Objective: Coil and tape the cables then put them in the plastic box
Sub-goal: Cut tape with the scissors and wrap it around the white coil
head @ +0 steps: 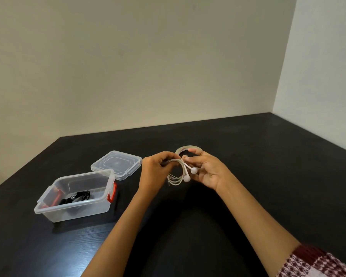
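Observation:
A coil of white earphone cable (177,174) hangs above the black table, its two earbuds (190,174) dangling at the right. My left hand (156,170) grips the top of the coil. My right hand (206,170) pinches the cable near the earbuds with thumb and fingers. A roll of clear tape (188,149) lies on the table just behind my hands, partly hidden by them. The clear plastic box (48,204) with red latches stands open at the left, with a coiled black cable (76,197) inside it.
The box's clear lid (116,163) lies on the black table (268,166) behind the box. Cream walls close off the table's back and right edges. A patterned red and white sleeve (316,262) shows at the bottom right.

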